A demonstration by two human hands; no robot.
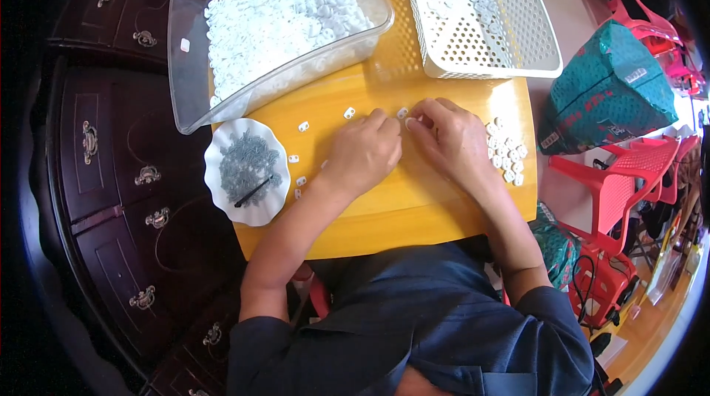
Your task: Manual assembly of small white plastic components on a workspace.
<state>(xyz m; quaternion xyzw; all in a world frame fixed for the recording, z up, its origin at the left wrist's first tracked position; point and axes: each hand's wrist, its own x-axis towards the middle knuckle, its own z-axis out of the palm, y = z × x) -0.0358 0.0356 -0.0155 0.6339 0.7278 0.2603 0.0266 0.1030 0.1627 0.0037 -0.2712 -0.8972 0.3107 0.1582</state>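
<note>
Left hand [367, 146] curled, grip hidden; right hand [451, 133] part-closed, fingertips bunched — can't tell if pinching anything. Small white piece [401, 112] between them on table [414, 204]. I'd steady it flat, press lightly — grey parts [248, 163] in scalloped dish [214, 167], left.

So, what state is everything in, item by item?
Clear bin: uncovered, heaped with white pieces
White basket: uncovered, partly filled
Scalloped dish: holding grey pieces, black tool
Tabletop pieces: loose, clustered right, scattered left
Dark drawers: shut
Teal bag: bulging
Left hand: fingers curled
Right hand: fingers bent, grip unclear
</note>
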